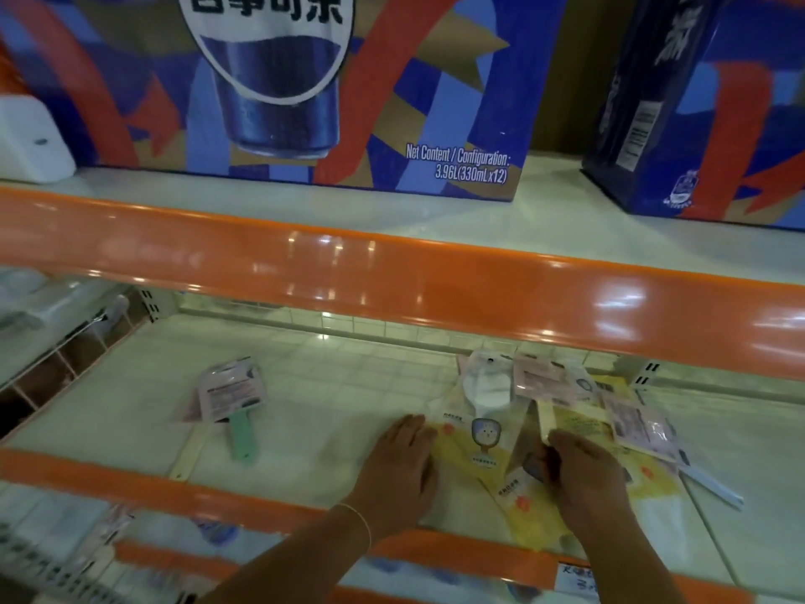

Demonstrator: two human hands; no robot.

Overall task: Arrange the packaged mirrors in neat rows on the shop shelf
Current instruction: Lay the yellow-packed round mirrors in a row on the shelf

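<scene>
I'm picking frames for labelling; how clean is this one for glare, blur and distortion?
Head view: bright glare streaks on the orange shelf edge; motion blur softens the mirror packs and lower left corner; wide-angle lens bows the shelf lines; light is dim under the upper shelf.

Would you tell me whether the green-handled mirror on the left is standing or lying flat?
Lying flat: the green-handled mirror rests on the shelf.

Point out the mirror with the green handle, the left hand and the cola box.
green-handled mirror (242,433): head view, on its green handle.
left hand (403,464): head view, on the back of the hand.
cola box (392,102): head view, on its printed front.
</scene>
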